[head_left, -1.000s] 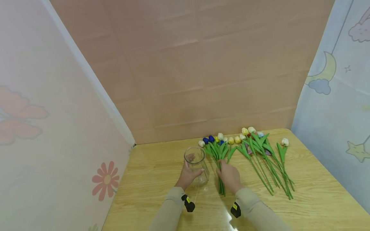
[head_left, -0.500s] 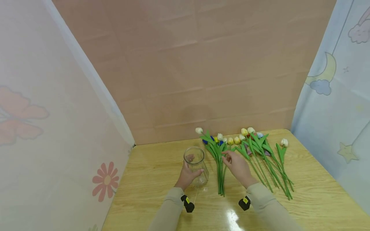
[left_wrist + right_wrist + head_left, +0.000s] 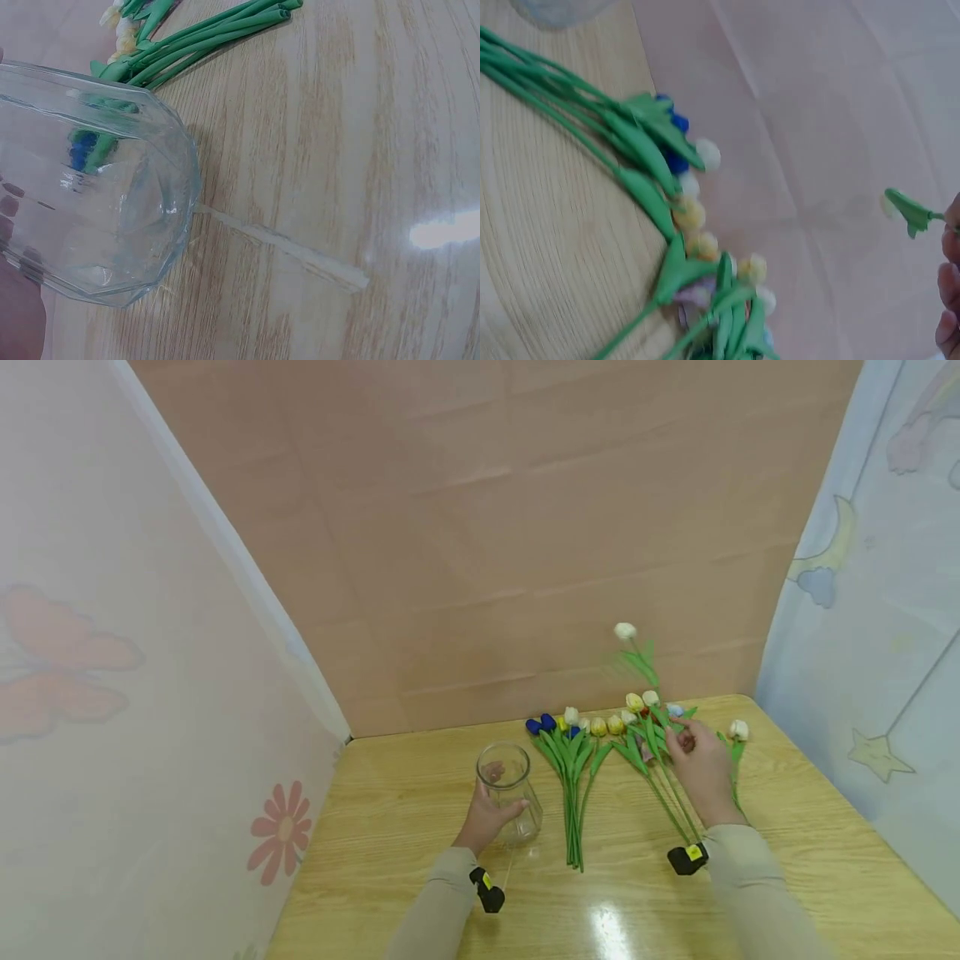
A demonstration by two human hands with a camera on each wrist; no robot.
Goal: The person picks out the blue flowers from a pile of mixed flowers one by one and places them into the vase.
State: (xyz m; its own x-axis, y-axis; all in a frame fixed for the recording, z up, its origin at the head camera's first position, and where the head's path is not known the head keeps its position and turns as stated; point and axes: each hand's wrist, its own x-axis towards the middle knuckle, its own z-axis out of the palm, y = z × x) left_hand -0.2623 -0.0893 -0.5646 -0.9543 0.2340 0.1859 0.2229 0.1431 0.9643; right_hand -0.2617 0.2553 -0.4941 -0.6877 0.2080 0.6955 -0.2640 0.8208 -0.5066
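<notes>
My left hand (image 3: 486,820) holds a clear glass vase (image 3: 528,823) by its side, thumb across the front. In the left wrist view the vase (image 3: 142,210) shows its thick base, and nothing is inside it. My right hand (image 3: 703,774) pinches a white tulip (image 3: 625,631) by its stem, the bloom raised before the backdrop; the right wrist view shows the tulip's green leaves (image 3: 909,211). Between the hands lies a bunch of tulips (image 3: 572,802) with blue, white and yellow blooms. My right hand overlaps a second group of tulips (image 3: 651,739) in the head view.
One more white tulip (image 3: 739,730) lies at the right, partly behind the right hand. The wooden table (image 3: 405,810) meets a tan backdrop (image 3: 450,568) at the back. Printed cloth walls (image 3: 885,652) stand at both sides.
My right hand has left the bunch, lifting a white tulip out of it, and has moved right and up over the second group. My left hand and the vase have stayed put.
</notes>
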